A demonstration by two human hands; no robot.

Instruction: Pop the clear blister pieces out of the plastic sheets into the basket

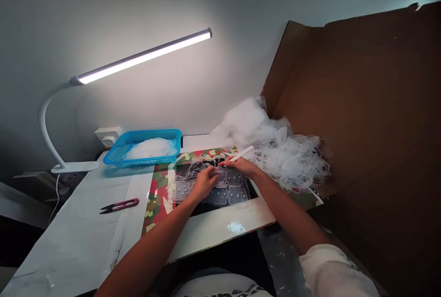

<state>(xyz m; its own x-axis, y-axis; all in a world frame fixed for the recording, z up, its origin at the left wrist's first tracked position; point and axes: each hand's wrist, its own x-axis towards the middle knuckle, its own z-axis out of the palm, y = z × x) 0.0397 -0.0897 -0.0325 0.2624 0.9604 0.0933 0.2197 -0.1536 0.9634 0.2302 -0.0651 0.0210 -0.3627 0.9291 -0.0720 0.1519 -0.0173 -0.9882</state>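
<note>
My right hand (244, 166) grips a slim white pen-like tool (243, 153), its rear end pointing up and right. The tool's working tip is hidden by my fingers. My left hand (206, 182) has its fingers curled and pinched at a translucent sheet (218, 197) of rounded square pads dotted with small white bumps. Both hands are close together over the upper part of this sheet, which lies on a dark surface. Thin clear strips (195, 169) lie loosely tangled just left of and beyond my left hand.
A blue basket (119, 161) holds whitish translucent pieces at the back left. Thread snips (120, 206) lie on the left of the table. A heap of clear scraps (292, 159) rises at right against a cardboard wall (361, 99). A lit lamp (144, 56) reaches over the table.
</note>
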